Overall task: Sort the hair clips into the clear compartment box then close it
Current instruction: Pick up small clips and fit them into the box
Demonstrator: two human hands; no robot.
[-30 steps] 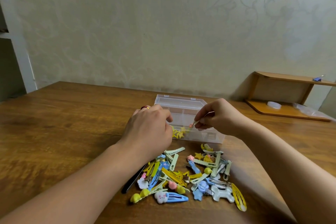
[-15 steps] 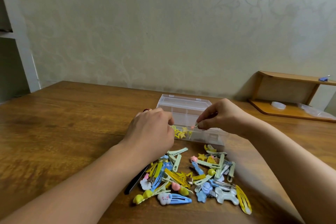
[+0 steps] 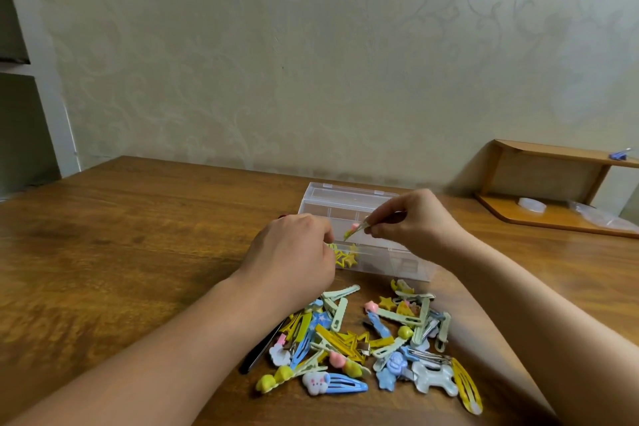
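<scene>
Pinched in the right hand: a slim yellow-green clip with a small pink knob, tilted, held over the clear compartment box. Box of thin transparent plastic, rectangular, lid swung back on the far side, standing on the far side of the clip pile. Yellow star-shaped clips already lying in its near-left compartment. Left hand just left of the box's near-left corner, fingers curled down by the wall; grip there hidden by the knuckles, so cannot tell whether anything is held. Nearer, a loose heap of hair clips on the wooden surface: flat snap clips in glossy yellow and blue, long pale-green toothed ones, rounded charms, a white bone shape, blue stars. Thin black tweezers at the heap's left edge, partly under the left forearm. Surface of brown, visibly grained wood. Far right, a small wooden shelf against the embossed, scroll-patterned wall.
</scene>
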